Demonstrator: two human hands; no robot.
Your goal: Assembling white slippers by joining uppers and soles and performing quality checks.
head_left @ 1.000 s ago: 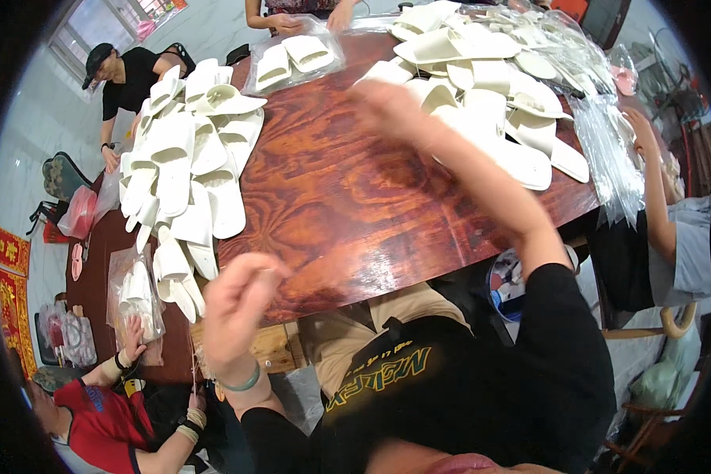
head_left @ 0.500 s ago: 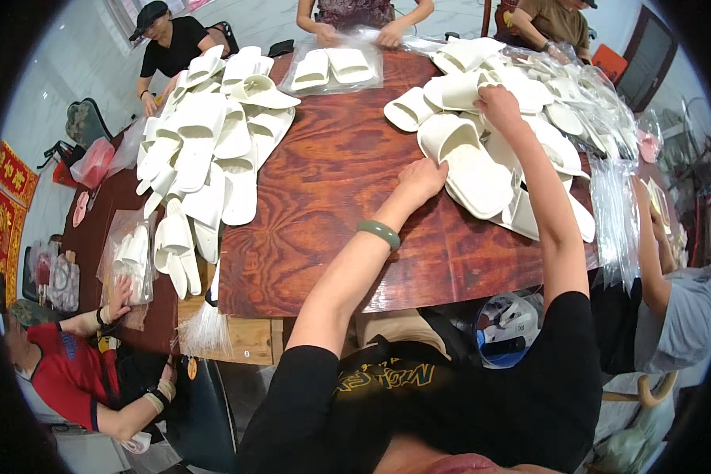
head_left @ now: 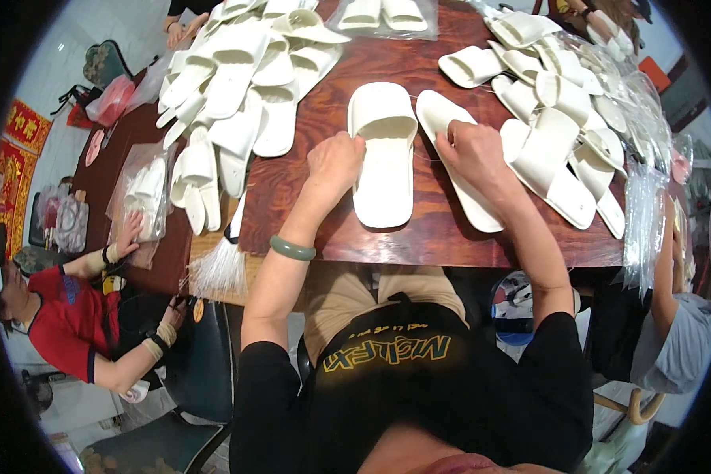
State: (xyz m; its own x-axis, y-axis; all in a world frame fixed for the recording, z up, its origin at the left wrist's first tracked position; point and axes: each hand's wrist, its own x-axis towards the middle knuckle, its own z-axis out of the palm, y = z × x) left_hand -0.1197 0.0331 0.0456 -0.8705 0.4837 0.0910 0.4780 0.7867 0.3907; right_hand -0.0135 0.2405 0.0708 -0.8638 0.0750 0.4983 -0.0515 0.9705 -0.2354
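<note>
A white slide slipper [head_left: 384,186] lies sole down on the wooden table in front of me, its toe end pointing away. My left hand [head_left: 336,163] is closed at its left edge, beside the strap. A second white slipper [head_left: 432,110] is to its right, slanted and turned partly on its side. My right hand [head_left: 479,158] is closed around the strap of that one, and my fingers cover most of the strap. A narrow gap of table separates the two slippers at the heel ends. A green bangle [head_left: 292,248] circles my left wrist.
Heaps of white slippers stand at the left [head_left: 237,79] and the right [head_left: 549,142]. A bagged pair [head_left: 383,16] lies at the far edge. Clear plastic bags [head_left: 645,225] hang at the right. A person in a red shirt [head_left: 63,316] sits at the left.
The view has shifted down and toward me. My hands have left the right heap, and two slippers now lie before me, a hand on each.
</note>
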